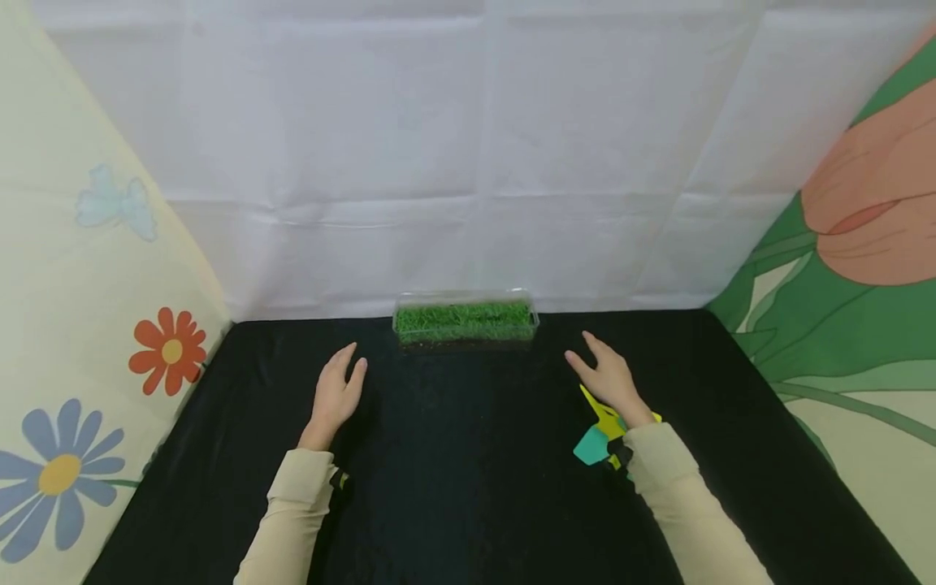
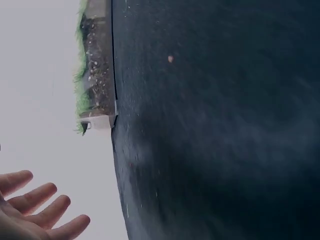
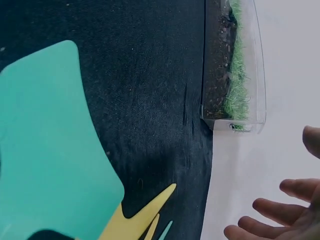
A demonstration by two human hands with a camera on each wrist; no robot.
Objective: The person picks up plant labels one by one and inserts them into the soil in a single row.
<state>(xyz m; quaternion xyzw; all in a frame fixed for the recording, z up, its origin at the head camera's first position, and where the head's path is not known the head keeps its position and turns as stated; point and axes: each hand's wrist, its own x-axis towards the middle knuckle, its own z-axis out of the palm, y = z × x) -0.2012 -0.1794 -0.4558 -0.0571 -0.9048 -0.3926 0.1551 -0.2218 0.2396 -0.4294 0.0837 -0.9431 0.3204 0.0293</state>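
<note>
- Left hand [image 1: 335,396]: fingers straight and relaxed, spread a little, palm down over the black cloth [image 1: 468,487]. It holds nothing.
- Right hand [image 1: 610,380]: fingers likewise loosely straight, holding nothing; it lies just over the yellow tags [image 1: 603,414].
- Teal tag [image 1: 591,445]: on the cloth at 7 o'clock from the right hand, by the wrist.
- Grass tray [image 1: 465,318]: clear box of green grass at 12 o'clock, against the white backdrop [image 1: 468,146], between the two hands and apart from both.

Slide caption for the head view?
Both open hands hover over black cloth before a clear tray of grass.
</note>
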